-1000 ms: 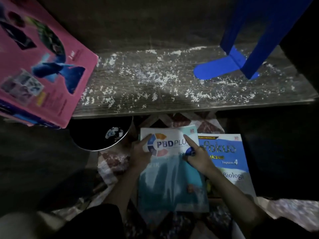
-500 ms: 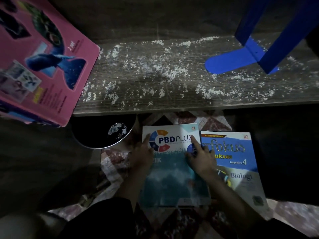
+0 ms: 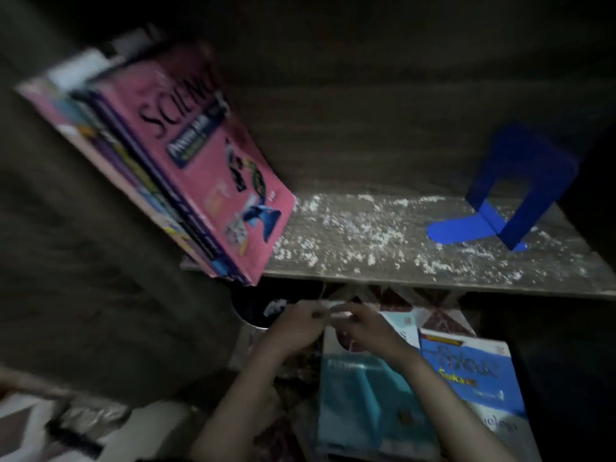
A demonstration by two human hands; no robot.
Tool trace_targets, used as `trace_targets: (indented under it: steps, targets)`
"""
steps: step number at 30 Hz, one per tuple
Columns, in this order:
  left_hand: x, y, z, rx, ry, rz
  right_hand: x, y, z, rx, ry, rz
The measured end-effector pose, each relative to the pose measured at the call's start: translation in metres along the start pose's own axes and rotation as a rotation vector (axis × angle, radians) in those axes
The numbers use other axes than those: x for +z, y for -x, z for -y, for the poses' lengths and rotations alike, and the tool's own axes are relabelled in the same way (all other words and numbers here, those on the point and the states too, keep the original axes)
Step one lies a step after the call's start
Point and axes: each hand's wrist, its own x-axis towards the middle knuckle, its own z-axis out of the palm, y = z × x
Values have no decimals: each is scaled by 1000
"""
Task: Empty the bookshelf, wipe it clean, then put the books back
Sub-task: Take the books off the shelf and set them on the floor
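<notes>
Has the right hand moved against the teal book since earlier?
Yes. The right hand has moved from the teal book's right edge up to its top edge, beside the left hand.

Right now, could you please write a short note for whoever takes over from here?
Left hand and right hand: together over the top edge of the teal book on the floor; blur hides any grip.
Fokus biology book lies beside it, to the right.
Pink science book and several others lean at the left end of the shelf board; blue bookend stands at its right.
Done: two books down. Left: clear the rest and the bookend, wipe off the white crumbs, reshelve.
</notes>
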Motion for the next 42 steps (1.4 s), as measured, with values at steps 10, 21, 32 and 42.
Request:
trace_targets:
  steps: [10,21,32,42]
  targets:
    - [-163,113,-44,156,-85,-1085,60,6,190,-513,-183,0]
    - [-219,123,-37,3,-259,-1087,74,5,216,-517,-137,24]
    - [-192,96,-71,186,-198,-1127,64,3,207,-560,-208,-85]
    - [-197,66,-65,333,-140,-1171,44,-5,201,-553,-188,-33]
